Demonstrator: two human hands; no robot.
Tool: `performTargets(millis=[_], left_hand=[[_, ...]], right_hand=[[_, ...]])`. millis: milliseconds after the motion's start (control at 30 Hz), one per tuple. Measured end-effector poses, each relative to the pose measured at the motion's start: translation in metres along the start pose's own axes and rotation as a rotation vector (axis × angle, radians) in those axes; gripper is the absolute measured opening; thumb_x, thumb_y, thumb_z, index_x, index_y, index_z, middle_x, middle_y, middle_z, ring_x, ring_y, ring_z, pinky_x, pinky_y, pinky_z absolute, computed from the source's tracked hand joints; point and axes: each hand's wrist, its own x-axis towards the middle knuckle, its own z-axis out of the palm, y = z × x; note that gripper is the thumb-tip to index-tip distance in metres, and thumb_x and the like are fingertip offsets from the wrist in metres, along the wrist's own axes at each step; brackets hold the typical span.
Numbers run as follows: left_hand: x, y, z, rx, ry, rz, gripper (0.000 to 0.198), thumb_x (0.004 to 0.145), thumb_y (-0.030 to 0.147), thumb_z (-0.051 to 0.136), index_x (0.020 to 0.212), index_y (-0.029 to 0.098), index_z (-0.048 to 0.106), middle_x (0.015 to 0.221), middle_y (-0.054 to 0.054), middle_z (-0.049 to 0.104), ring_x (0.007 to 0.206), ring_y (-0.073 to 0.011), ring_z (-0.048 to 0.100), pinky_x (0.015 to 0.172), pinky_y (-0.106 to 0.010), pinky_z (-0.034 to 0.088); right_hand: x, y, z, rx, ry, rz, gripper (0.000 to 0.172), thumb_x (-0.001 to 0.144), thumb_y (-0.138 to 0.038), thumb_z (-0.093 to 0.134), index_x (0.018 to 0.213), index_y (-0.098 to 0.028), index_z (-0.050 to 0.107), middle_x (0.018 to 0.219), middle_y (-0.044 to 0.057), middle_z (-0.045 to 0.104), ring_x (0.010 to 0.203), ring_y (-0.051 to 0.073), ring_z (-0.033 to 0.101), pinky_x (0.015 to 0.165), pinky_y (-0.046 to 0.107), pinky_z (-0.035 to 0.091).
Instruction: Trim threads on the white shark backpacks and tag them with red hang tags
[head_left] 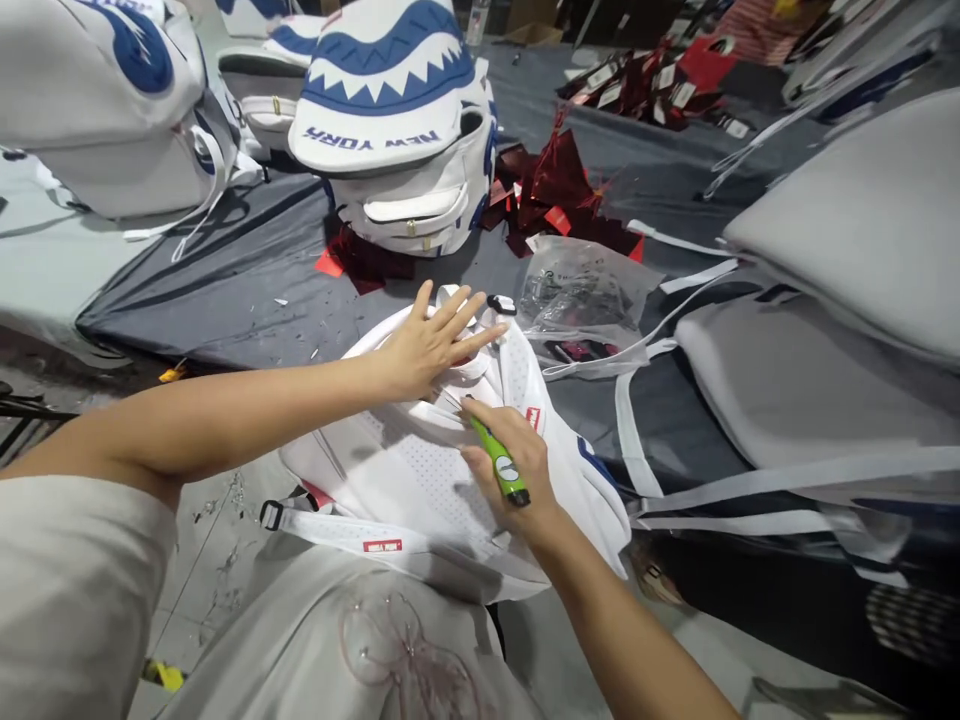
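Note:
A white backpack (409, 455) lies in front of me with its shoulder straps up, partly on the table edge and partly over my lap. My left hand (427, 350) rests near its top, fingers spread over the straps and the top loop. My right hand (517, 455) is closed around a slim green-handled tool (496, 455) with a black end. The tool's thin tip points at the backpack just below my left palm; its exact kind is unclear. A black strap buckle (502, 304) sits just beyond my left fingertips.
Finished-looking white and blue backpacks (409, 140) stand at the back and left. Dark red tags (551, 185) and a clear plastic bag (589, 290) lie behind my work. Grey-white backpacks (795, 370) with loose straps crowd the right. A dark cloth (247, 270) covers the table.

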Motion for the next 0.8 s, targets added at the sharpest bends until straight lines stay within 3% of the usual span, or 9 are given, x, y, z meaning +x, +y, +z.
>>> performTargets(millis=[100, 167, 267, 400, 533, 667, 800], left_hand=[[0.004, 0.005, -0.001, -0.022, -0.059, -0.065, 0.121, 0.074, 0.054, 0.076, 0.16, 0.022, -0.002, 0.164, -0.021, 0.018, 0.148, -0.0416, 0.023, 0.115, -0.059, 0.022], [0.005, 0.005, -0.003, -0.056, -0.042, -0.083, 0.111, 0.079, 0.049, 0.073, 0.16, 0.02, 0.004, 0.16, -0.02, 0.027, 0.143, -0.0387, 0.032, 0.114, -0.054, 0.027], [0.002, 0.004, -0.001, -0.105, 0.011, -0.082, 0.099, 0.083, 0.042, 0.07, 0.159, 0.019, 0.012, 0.159, -0.018, 0.031, 0.144, -0.0366, 0.031, 0.115, -0.052, 0.025], [0.0, 0.004, 0.004, -0.181, 0.058, -0.178, 0.102, 0.078, 0.04, 0.076, 0.158, 0.018, 0.016, 0.164, -0.019, 0.018, 0.15, -0.0415, 0.017, 0.115, -0.059, 0.02], [0.004, 0.004, 0.0, -0.229, 0.009, -0.266, 0.098, 0.078, 0.034, 0.077, 0.157, 0.02, 0.021, 0.165, -0.019, 0.016, 0.143, -0.0412, 0.028, 0.109, -0.056, 0.032], [0.007, -0.001, -0.006, -0.251, -0.049, -0.303, 0.092, 0.077, 0.034, 0.076, 0.155, 0.023, 0.028, 0.167, -0.016, 0.009, 0.133, -0.0394, 0.039, 0.1, -0.052, 0.04], [0.007, -0.006, -0.005, -0.348, -0.045, -0.342, 0.094, 0.077, 0.045, 0.075, 0.155, 0.028, 0.025, 0.168, -0.011, 0.004, 0.135, -0.042, 0.035, 0.102, -0.054, 0.038]], right_hand=[[0.005, 0.003, 0.0, 0.043, -0.014, 0.265, 0.039, 0.094, -0.046, 0.051, 0.125, -0.022, 0.053, 0.091, 0.005, 0.075, 0.084, 0.024, 0.071, 0.075, 0.038, 0.054], [0.009, 0.006, -0.004, 0.048, -0.045, 0.334, 0.029, 0.091, -0.044, 0.057, 0.112, -0.023, 0.058, 0.088, 0.004, 0.075, 0.081, 0.023, 0.072, 0.073, 0.035, 0.055], [0.014, 0.01, -0.019, 0.079, -0.106, 0.23, 0.018, 0.089, -0.036, 0.065, 0.101, -0.023, 0.066, 0.095, 0.005, 0.076, 0.086, 0.021, 0.072, 0.08, 0.034, 0.056], [0.029, 0.009, -0.033, 0.113, -0.218, 0.212, 0.027, 0.087, -0.035, 0.069, 0.11, -0.023, 0.071, 0.106, 0.007, 0.076, 0.098, 0.023, 0.072, 0.086, 0.036, 0.057], [0.047, 0.006, -0.027, 0.012, -0.379, 0.177, 0.026, 0.09, -0.031, 0.061, 0.11, -0.022, 0.074, 0.106, 0.007, 0.077, 0.097, 0.024, 0.072, 0.086, 0.037, 0.057], [0.048, 0.009, -0.023, -0.245, -0.376, 0.068, 0.024, 0.087, -0.024, 0.06, 0.105, -0.022, 0.076, 0.098, 0.008, 0.075, 0.086, 0.024, 0.069, 0.078, 0.039, 0.054], [0.04, 0.014, -0.025, -0.291, -0.313, 0.038, 0.023, 0.084, -0.022, 0.063, 0.105, -0.023, 0.074, 0.099, 0.007, 0.075, 0.086, 0.024, 0.069, 0.077, 0.039, 0.05]])
